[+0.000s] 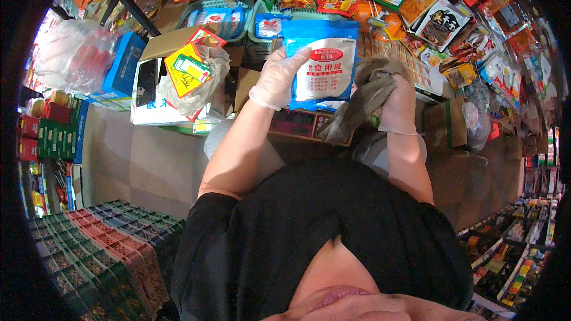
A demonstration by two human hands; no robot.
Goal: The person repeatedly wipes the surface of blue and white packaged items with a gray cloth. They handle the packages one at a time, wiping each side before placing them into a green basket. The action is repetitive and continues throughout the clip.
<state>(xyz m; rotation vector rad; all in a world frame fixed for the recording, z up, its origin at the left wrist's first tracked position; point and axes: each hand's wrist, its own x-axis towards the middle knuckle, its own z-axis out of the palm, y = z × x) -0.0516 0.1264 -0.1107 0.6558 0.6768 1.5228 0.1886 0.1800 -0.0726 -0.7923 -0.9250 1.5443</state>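
My left hand (pixel 279 78), in a clear plastic glove, grips the left edge of a blue and white packet of edible alkali (pixel 325 84), its printed front facing up at me. A grey-brown cloth (pixel 372 84) is bunched in my gloved right hand (pixel 399 98), just right of the packet. The cloth hangs down towards the lower left. Behind the packet stand light green plastic baskets (pixel 251 20). Similar blue and white packets (pixel 216 20) fill the left one, and another such packet (pixel 269 26) lies in the right one.
Left of my hands stands a white carton (pixel 142 113) with a plastic bag and price cards on it. A blue box (pixel 122 64) is farther left. Many bagged foods, including a black and white packet (pixel 441 24), cover the display at right. Stacked plastic crates (pixel 107 249) stand at lower left.
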